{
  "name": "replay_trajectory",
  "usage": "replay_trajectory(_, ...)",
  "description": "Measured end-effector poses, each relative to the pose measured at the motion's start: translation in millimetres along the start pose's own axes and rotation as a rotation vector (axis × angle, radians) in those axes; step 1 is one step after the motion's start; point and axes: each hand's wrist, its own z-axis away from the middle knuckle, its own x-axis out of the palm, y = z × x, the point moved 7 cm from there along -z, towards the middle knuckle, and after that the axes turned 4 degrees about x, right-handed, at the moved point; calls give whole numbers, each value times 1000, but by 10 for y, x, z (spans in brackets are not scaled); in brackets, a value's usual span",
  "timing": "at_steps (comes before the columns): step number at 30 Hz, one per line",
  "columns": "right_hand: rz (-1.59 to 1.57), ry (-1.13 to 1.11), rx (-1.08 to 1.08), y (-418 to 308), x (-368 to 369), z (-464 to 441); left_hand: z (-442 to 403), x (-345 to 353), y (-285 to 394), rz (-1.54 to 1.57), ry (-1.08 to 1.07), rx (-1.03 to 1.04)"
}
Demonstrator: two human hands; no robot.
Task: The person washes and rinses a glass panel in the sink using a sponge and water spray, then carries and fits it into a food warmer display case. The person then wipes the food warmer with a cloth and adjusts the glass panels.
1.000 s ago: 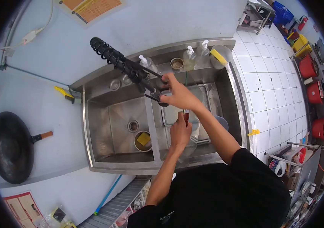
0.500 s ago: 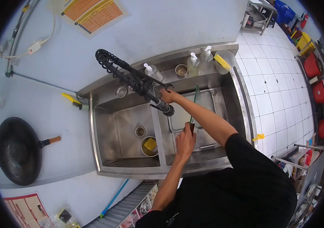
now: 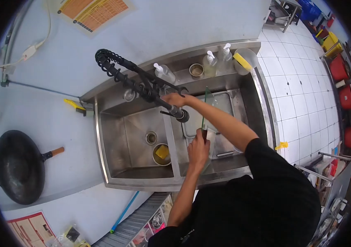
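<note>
My left hand is closed round the dark brown grip of a clear glass pane with a green edge. The pane is held nearly edge-on over the right sink basin. My right hand reaches across to the base of the black spring-hose tap; its fingers are partly hidden there, so I cannot tell what they grip. A rectangular metal tray lies in the right basin beneath the pane.
In the left basin a round bowl holds a yellow sponge. Pump bottles, a small metal bowl and a tub stand along the back ledge. A wok hangs on the left wall.
My left hand and the glass pane have shifted slightly left, and more of the pane's face shows. The whole view has turned a little. My right hand stays by the tap.
</note>
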Motion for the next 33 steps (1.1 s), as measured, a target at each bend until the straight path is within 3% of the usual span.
replay_trajectory(1,-14,-94,123,-29,-45,194,1,-9,-44,17,6,-6)
replay_trajectory(3,166,-141,36,-562,-360,700,-8,22,-137,38,52,43)
replay_trajectory(5,133,-146,-57,-1006,-514,1040,-6,79,-221,52,31,27)
replay_trajectory(7,-100,-116,-186,-1368,-613,1210,-19,45,-243,42,21,-34)
replay_trajectory(11,-307,-205,8,-1862,-468,1252,-24,-11,-271,16,-3,-93)
replay_trajectory(13,-360,-235,81,-1952,-437,1252,-51,44,-366,21,77,-13)
replay_trajectory(16,-316,152,-16,-1686,-555,1234,-50,27,-479,32,128,-34)
replay_trajectory(18,-414,199,-61,-1882,-817,1354,-50,16,-538,56,139,-71)
replay_trajectory(24,-462,497,117,-1856,-922,1355,-82,11,-686,206,203,-91)
replay_trajectory(27,-539,468,64,-1848,-844,1295,-82,76,-962,363,195,-108)
replay_trajectory(30,-584,596,108,-1910,-835,1354,-108,264,-1264,508,184,-127)
replay_trajectory(33,-534,504,106,-1846,-667,1289,-78,235,-1324,576,185,-183)
